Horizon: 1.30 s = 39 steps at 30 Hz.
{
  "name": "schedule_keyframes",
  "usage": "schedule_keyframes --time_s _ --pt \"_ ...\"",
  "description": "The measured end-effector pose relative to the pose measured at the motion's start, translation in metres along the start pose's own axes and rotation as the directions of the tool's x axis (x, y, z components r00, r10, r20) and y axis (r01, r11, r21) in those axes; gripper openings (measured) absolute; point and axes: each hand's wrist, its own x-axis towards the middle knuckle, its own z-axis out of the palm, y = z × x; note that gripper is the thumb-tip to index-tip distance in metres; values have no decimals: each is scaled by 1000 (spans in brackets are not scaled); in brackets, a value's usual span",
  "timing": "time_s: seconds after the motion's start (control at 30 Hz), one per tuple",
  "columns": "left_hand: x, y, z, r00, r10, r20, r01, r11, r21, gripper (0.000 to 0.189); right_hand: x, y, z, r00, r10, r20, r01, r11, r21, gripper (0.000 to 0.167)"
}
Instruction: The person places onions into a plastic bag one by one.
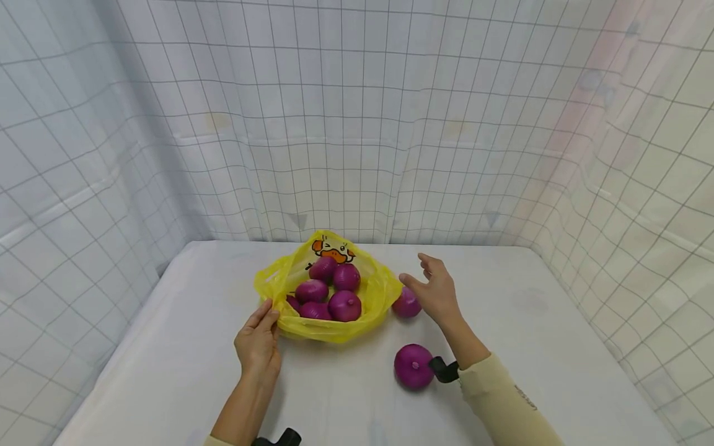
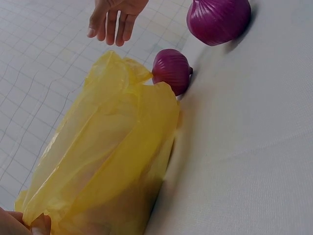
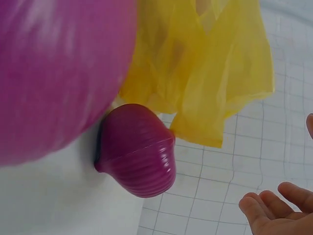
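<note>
A yellow plastic bag [image 1: 340, 333] with a duck face print lies on the table, its mouth facing me. Several purple onions [image 1: 344, 306] are inside it. My left hand [image 1: 259, 347] pinches the left side of the bag's rim between thumb and fingers; the left wrist view shows the thumb [image 2: 41, 224] on the film. Right of the bag, my right hand [image 1: 437, 291] hovers with fingers apart and holds nothing. Below it, one onion [image 1: 406, 305] lies beside the bag, partly hidden by the hand in the head view. Another onion [image 1: 413, 365] sits nearer me, by the right wrist.
A white cloth [image 1: 519, 322] covers the table. Grid-patterned curtains [image 1: 357, 124] hang behind it and along both sides. Black wrist mounts [image 1: 444, 370] are on the arms; the right one overlaps the near onion in the head view.
</note>
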Motion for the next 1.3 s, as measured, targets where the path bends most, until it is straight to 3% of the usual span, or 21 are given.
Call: schedule_keyframes --time_s 0.57,0.87,1.3 --pt "1 0 -1 1000 12 -3 -12 1000 -9 33 12 43 7 988 119 98 -103 982 -158 75" --pt "2 0 -1 1000 24 -2 -24 1000 -19 32 14 63 19 982 120 149 -84 971 -226 79" --pt "2 0 -2 1000 17 7 -17 1000 -21 33 12 71 29 979 110 170 -64 966 -252 75"
